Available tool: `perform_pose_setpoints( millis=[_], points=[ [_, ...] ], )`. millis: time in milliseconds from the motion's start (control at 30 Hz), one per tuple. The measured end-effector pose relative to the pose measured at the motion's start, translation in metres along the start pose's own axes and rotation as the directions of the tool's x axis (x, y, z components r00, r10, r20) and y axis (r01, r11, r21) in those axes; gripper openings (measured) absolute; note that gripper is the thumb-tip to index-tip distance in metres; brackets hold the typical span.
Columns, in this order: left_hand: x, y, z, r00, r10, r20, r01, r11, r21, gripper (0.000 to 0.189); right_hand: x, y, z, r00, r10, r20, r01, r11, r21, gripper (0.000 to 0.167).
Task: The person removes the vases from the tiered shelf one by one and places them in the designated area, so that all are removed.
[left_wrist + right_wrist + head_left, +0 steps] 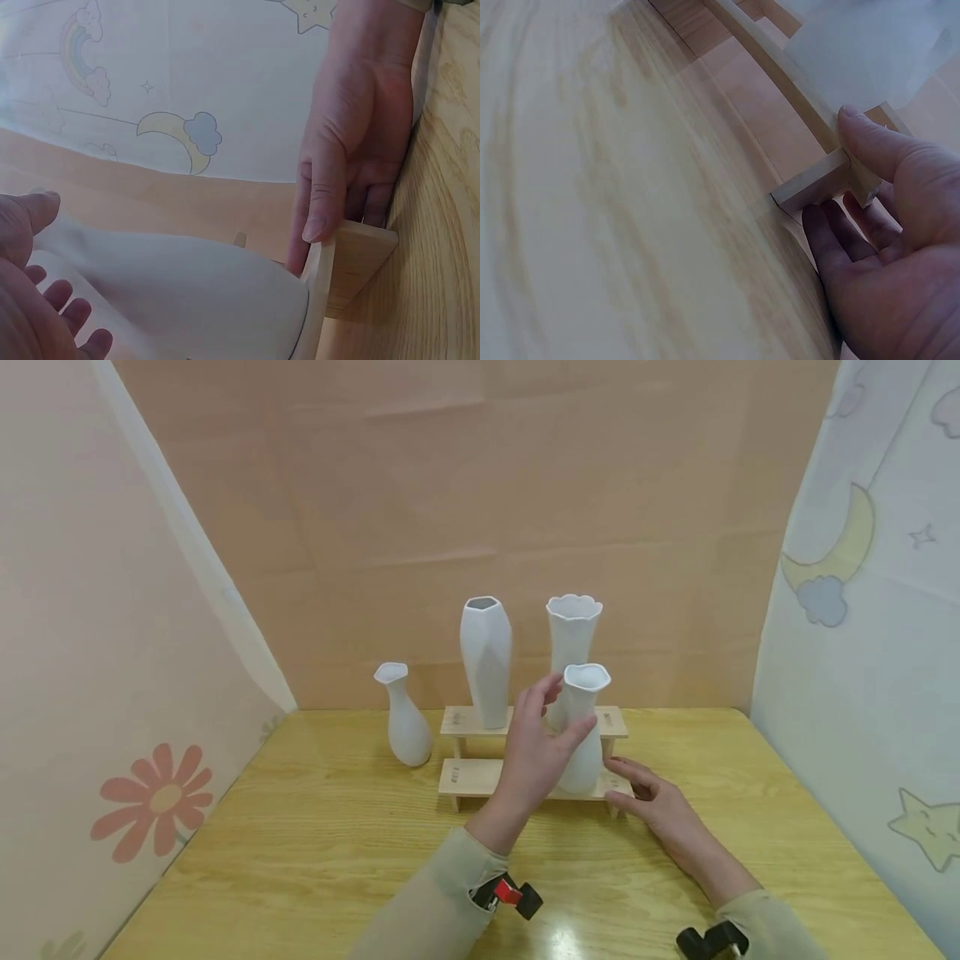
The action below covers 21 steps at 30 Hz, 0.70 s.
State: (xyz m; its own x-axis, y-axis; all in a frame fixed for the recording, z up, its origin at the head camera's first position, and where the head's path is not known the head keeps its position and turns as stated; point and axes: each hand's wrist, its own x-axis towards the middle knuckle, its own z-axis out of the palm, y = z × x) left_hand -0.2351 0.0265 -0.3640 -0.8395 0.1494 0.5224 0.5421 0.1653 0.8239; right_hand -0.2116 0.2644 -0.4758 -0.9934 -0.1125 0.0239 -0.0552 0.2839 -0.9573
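Observation:
A two-tier wooden stand bears a slim white vase with a wavy rim on the right of its lower tier. My left hand is beside this vase, fingers spread and thumb across its front in the head view; the left wrist view shows those fingers loose around the neck. At the stand's right end, my right hand grips the lower tier, thumb at the board's edge and fingers against the leg. On the upper tier stand a faceted white vase and a scalloped-rim white vase, the latter partly hidden.
Left of the stand, another slim white vase stands on the wooden table. An orange-brown backdrop rises behind, with patterned side panels at left and right.

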Motion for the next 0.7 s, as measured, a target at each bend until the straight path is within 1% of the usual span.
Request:
perform_pose_setpoints(
  millis=[133,333,467,600,700],
  points=[
    [0.0,-0.005,0.004,1.0,-0.011,0.016,0.01,1.0,0.012,0.065,0.001,-0.002,0.001,1.0,-0.003,0.003,0.003,1.0,0.003,0.07],
    [-0.001,-0.012,0.009,0.997,-0.065,0.036,0.064,0.998,0.029,0.063,0.002,-0.002,0.001,1.0,0.012,0.001,-0.012,1.0,0.005,0.07],
    [-0.002,-0.015,0.011,0.995,-0.088,0.046,0.087,0.996,0.03,0.063,0.002,0.0,0.001,1.0,0.009,-0.001,-0.009,1.0,0.005,0.069],
    [-0.002,-0.017,0.012,0.994,-0.099,0.05,0.097,0.995,0.032,0.061,0.003,0.001,0.001,1.0,0.002,0.002,-0.002,1.0,-0.003,0.068],
    [-0.002,-0.019,0.013,0.994,-0.092,0.053,0.09,0.995,0.038,0.059,0.003,0.002,0.0,1.0,0.001,0.004,-0.001,1.0,-0.006,0.068]
  ],
)
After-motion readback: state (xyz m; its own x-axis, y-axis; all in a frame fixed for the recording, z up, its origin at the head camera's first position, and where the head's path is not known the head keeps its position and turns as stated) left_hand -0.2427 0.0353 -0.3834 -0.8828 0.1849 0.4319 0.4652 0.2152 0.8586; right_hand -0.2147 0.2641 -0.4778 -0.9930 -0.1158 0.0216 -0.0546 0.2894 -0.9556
